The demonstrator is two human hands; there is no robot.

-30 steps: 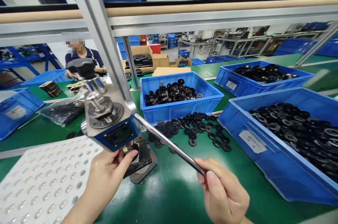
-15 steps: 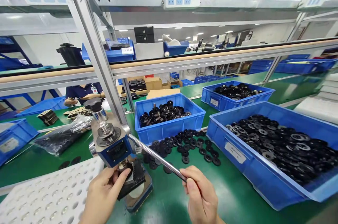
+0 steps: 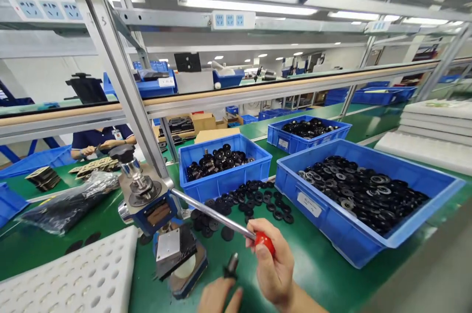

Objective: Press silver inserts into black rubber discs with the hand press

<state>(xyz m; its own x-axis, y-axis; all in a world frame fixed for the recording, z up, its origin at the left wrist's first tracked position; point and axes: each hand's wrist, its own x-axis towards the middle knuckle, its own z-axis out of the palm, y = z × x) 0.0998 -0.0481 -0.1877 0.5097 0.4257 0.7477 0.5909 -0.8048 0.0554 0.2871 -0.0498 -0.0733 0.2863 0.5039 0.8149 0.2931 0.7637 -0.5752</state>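
A small blue and metal hand press (image 3: 149, 200) stands on the green bench, with a black fixture (image 3: 175, 251) on its base plate. My right hand (image 3: 271, 269) is closed round the red knob (image 3: 264, 241) at the end of the press's steel lever (image 3: 210, 212). My left hand (image 3: 217, 298) is low at the frame's bottom edge. It pinches a small dark cylindrical part (image 3: 231, 266) just right of the press base. Loose black round parts (image 3: 243, 200) lie on the bench behind the lever.
Three blue bins of black parts: a middle bin (image 3: 221, 175), a large right bin (image 3: 368, 205) and a far bin (image 3: 308, 131). A white perforated tray (image 3: 66, 278) lies at lower left, a plastic bag (image 3: 62, 202) behind it. White trays (image 3: 435, 126) are stacked right. Another person's hands (image 3: 99, 145) work across the bench.
My left hand left the fixture under the press and came down to the right, now holding a small dark part. My right hand slid onto the red knob. The camera tilted upward.
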